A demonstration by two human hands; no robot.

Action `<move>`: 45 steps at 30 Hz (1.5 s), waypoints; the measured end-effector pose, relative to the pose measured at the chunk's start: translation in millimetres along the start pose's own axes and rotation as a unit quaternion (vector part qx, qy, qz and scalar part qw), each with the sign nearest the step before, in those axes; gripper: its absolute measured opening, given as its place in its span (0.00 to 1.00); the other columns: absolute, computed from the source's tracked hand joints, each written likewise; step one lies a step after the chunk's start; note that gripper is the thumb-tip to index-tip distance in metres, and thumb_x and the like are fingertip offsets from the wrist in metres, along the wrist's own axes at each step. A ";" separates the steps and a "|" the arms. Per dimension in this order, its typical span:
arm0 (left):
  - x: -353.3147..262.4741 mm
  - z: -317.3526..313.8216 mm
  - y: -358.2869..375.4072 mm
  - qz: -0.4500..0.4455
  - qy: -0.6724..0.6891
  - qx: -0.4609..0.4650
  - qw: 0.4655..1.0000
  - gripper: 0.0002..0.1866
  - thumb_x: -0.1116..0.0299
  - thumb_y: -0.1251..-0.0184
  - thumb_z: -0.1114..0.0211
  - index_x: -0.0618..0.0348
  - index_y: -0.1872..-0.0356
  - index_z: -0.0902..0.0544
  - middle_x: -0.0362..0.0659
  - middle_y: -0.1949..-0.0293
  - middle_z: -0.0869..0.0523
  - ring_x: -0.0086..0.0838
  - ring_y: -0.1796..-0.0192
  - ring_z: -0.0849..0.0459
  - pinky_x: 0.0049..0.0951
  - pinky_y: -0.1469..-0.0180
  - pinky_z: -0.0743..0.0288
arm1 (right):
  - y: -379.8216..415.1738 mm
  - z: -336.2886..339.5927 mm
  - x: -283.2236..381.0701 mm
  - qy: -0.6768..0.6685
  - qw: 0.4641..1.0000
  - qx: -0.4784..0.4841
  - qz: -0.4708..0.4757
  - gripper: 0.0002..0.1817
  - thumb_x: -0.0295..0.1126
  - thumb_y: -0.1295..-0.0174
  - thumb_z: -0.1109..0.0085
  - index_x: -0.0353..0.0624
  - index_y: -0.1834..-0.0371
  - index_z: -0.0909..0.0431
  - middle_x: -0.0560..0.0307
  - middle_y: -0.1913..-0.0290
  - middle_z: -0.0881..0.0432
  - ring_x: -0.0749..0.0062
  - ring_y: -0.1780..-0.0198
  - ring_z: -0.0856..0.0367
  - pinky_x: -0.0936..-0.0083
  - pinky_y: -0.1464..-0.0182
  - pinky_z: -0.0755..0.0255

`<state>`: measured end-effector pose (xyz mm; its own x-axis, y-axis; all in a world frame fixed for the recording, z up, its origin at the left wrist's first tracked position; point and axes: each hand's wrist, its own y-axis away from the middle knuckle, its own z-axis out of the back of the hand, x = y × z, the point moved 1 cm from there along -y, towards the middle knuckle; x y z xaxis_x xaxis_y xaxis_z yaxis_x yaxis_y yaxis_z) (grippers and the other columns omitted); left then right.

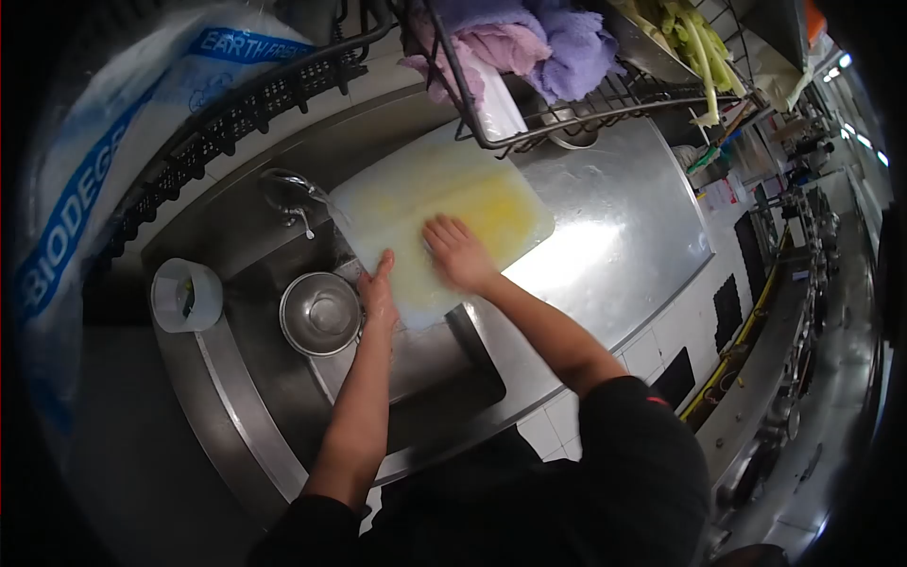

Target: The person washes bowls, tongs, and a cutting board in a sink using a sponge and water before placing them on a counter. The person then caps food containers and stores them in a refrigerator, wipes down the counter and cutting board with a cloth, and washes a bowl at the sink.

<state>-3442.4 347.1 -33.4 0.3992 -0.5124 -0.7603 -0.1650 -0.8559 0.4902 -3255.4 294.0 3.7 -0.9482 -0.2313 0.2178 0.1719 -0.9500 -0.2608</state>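
A pale cutting board [416, 203] with a yellow stain lies slanted, partly over the sink and partly on the steel counter. At its near left edge my left hand [378, 295] grips it, thumb on the upper face and the other fingers mostly hidden. My right hand [458, 255] rests flat on the board beside the yellow patch, fingers stretched out and slightly blurred, with no tool visible in it. A metal bowl [321, 315] stands just left of my left hand. The faucet [298, 194] points toward the board's left edge.
Overhead, a wire rack [515, 142] holds purple and pink cloths [576, 52] and green stalks [694, 47]. A clear plastic tub [187, 295] stands at the sink's left. The steel counter [624, 198] extends right. A printed plastic bag [123, 123] hangs upper left.
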 end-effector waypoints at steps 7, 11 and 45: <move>7.0 -1.7 -16.7 -0.129 -0.128 -0.009 0.983 0.27 0.60 0.33 0.27 0.69 0.40 0.22 0.45 0.45 0.16 0.27 0.47 0.18 0.29 0.43 0.24 | -61.0 -24.0 -94.7 0.158 0.974 -0.095 -0.135 0.26 0.25 0.44 0.47 0.29 0.39 0.29 0.34 0.37 0.25 0.43 0.37 0.26 0.53 0.31 0.35; -18.5 -2.5 -14.3 -0.071 -0.134 -0.032 0.988 0.30 0.58 0.34 0.27 0.72 0.40 0.23 0.47 0.45 0.16 0.31 0.46 0.18 0.32 0.42 0.25 | -34.5 -16.4 -5.6 -0.013 0.998 -0.061 0.028 0.25 0.25 0.42 0.48 0.32 0.39 0.28 0.36 0.36 0.26 0.46 0.34 0.28 0.55 0.29 0.37; -16.7 27.1 -59.7 -0.097 -0.314 -0.109 0.938 0.35 0.42 0.35 0.30 0.75 0.54 0.16 0.55 0.58 0.11 0.37 0.56 0.14 0.37 0.47 0.24 | -91.2 -40.5 -13.3 0.002 0.995 0.045 0.094 0.30 0.31 0.37 0.53 0.29 0.31 0.34 0.35 0.30 0.30 0.44 0.25 0.37 0.54 0.23 0.44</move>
<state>-3463.7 404.9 -61.5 -0.2192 -0.3469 -0.9119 0.0706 -0.9379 0.3398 -3269.3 392.2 -13.5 -0.8981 -0.4059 0.1692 0.3695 -0.9051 -0.2103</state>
